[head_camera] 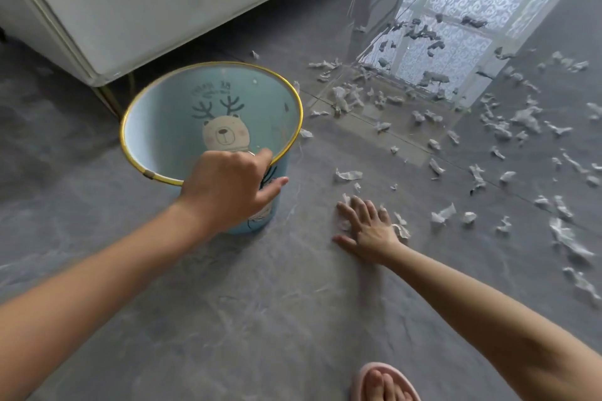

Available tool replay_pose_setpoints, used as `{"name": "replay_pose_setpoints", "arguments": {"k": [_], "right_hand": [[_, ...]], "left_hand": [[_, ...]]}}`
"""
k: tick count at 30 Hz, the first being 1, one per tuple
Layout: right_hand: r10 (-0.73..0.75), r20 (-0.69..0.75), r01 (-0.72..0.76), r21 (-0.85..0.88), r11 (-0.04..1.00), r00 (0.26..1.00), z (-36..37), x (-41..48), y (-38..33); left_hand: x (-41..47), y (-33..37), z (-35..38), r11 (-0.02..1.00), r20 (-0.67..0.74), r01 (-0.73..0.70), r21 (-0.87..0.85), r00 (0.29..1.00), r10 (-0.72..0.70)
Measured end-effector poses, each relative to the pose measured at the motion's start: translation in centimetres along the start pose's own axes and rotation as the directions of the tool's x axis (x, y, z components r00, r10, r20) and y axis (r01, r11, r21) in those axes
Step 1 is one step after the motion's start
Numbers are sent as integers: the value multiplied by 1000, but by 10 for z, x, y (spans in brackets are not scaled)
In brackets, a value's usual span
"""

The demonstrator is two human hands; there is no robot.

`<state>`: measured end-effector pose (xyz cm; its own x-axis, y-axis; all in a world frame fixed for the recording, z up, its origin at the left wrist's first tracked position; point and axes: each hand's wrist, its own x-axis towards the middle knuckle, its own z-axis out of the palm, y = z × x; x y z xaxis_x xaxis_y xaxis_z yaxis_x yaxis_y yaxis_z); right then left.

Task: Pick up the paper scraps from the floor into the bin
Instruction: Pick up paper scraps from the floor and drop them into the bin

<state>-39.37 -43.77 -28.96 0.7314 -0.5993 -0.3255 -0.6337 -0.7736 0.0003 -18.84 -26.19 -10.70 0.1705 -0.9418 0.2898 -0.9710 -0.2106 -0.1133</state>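
Note:
A light blue bin point(156, 127) with a gold rim and a bear picture stands tilted on the grey floor. My left hand point(228, 185) grips its near rim, fingers inside and thumb on the outer wall. To its right my right hand point(368, 225) lies flat on the floor with fingers spread, covering small white paper scraps point(402, 229) that stick out beside it. Several more crumpled paper scraps point(348, 175) lie scattered over the floor to the right and further back. I see nothing inside the bin.
A white cabinet point(146, 10) on thin gold legs stands behind the bin at the upper left. A bright window reflection point(456, 26) shines on the floor at the upper right. My foot in a pink slipper point(384, 382) shows at the bottom edge.

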Motion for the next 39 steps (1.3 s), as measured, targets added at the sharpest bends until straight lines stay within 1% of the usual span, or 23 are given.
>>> {"name": "replay_pose_setpoints", "arguments": {"k": [2,3,4,7,10,12,14,16,17,18,19,22,24,26,28,30,31,32,34,35,36,37,39], "right_hand": [[-59,-209,52,-40,998,976,5,5,1],[-82,-293,62,-78,995,953,8,7,2],[-91,-336,60,-103,993,938,9,9,2],[-131,-396,89,-122,989,909,8,14,2],[-105,-389,106,-18,994,915,4,19,5],[-63,-309,81,47,996,949,-1,22,9],[80,-291,-20,201,979,953,-6,26,13],[263,-345,-73,477,876,901,-20,32,15],[367,-391,-59,611,789,844,-34,36,13],[449,-429,-6,718,696,784,-52,38,11],[485,-451,78,788,611,749,-73,41,6],[450,-524,351,840,414,723,-153,42,-22],[367,-619,514,784,350,694,-198,42,-49],[213,-731,631,673,386,649,-227,40,-76],[-10,-754,656,564,503,656,-241,40,-96],[-214,-665,599,428,676,716,-245,43,-108],[-284,-602,571,358,739,746,-246,45,-110],[-342,-530,555,316,769,776,-247,49,-111],[-422,-359,527,281,802,833,-250,52,-110],[-438,-304,516,257,817,846,-252,53,-110],[-436,-286,504,236,831,853,-253,53,-109],[-412,-310,489,235,840,857,-254,53,-109],[-339,-383,463,305,832,860,-256,52,-108]], "left_hand": [[0,0,3,1000,-8,11,2,1000,-11],[0,0,4,1000,-2,9,-4,1000,-9],[-1,-1,5,1000,4,3,-10,1000,-3],[-2,-5,4,999,20,-36,0,999,36],[-1,-9,4,998,35,-58,13,998,58],[-3,-9,5,998,43,-69,5,997,68],[-5,-10,6,997,46,-76,-1,996,76],[-5,-10,6,997,42,-76,-6,996,76],[-5,-10,6,997,43,-72,-12,996,73],[-4,-10,6,997,44,-69,-17,997,70],[-4,-9,6,998,44,-68,-15,997,68],[-6,-9,5,997,33,-72,-6,997,72],[-6,-9,5,996,16,-82,-20,996,83],[-5,-9,5,995,4,-92,-34,996,92],[-5,-9,4,994,-8,-101,-32,995,101],[-4,-11,4,993,-15,-113,-26,993,113],[-4,-12,5,992,-21,-123,-26,992,122],[-4,-13,6,991,-33,-132,-28,991,131],[-4,-14,7,989,-43,-143,-37,989,141],[-4,-15,7,989,-44,-144,-35,989,143],[-5,-15,7,989,-46,-145,-27,989,144],[-5,-15,7,989,-50,-149,-21,988,148],[-4,-15,7,987,-50,-158,-18,986,157]]}}
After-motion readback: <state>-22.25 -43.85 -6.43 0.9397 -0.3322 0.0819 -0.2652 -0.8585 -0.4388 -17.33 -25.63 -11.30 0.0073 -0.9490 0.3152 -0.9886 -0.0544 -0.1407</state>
